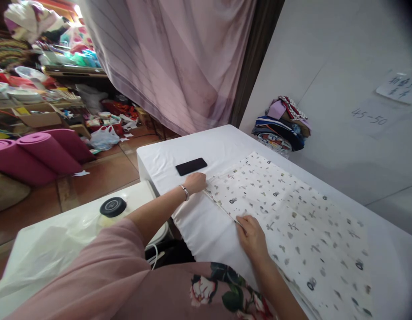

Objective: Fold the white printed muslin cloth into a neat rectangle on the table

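Note:
A white cloth with small grey and black printed motifs [286, 209] lies spread out flat on the white-covered table [179, 144]. My left hand [195, 182], with a bracelet at its wrist, is closed on the cloth's near left corner. Farther along the same near edge, my right hand [251, 235] pinches the cloth between thumb and fingers. The edge between both hands looks layered, as if folded. A black phone [191, 166] lies on the table just beyond my left hand.
On the left, a white surface [135, 191] carries a jar with a black lid [113, 207] and a plastic bag [49, 249]. Folded clothes [281, 126] are stacked by the wall. Pink rolled mats [46, 151] lie on the floor; a curtain [182, 58] hangs behind the table.

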The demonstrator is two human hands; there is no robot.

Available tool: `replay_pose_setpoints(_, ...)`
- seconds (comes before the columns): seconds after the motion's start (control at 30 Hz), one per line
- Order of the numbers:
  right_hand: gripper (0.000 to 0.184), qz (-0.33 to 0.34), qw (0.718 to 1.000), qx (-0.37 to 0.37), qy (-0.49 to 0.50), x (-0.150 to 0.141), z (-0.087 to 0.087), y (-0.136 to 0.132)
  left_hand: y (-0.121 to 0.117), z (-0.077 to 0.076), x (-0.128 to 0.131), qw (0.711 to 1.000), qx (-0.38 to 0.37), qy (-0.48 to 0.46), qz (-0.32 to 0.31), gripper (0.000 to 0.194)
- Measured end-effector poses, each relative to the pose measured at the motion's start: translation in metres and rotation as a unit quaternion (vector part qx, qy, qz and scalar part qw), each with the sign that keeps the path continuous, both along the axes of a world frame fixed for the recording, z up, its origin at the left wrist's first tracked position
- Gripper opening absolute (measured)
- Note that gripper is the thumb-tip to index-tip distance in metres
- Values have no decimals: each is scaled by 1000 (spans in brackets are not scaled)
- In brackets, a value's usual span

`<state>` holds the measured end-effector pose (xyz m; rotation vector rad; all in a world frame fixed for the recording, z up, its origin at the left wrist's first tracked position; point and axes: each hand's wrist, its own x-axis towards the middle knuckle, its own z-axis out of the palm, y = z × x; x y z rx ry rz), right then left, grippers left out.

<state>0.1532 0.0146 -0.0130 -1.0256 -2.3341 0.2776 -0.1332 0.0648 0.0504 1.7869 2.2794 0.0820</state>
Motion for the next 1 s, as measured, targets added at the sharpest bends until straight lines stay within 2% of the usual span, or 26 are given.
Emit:
replay_pose_setpoints(0.33,26,-4,1000,-5,7,-1,1,0,-14,-10,22,998,38,32,-28,28)
replay_pose_setpoints(0.57,25,-5,1000,-16,8,-1,3,-1,-8,-8,8,999,30,8,10,18)
replay_pose_setpoints(1.0,26,-6,1000,-12,16,-1,2,-1,-7,-4,-1,997,44,-47,31,13)
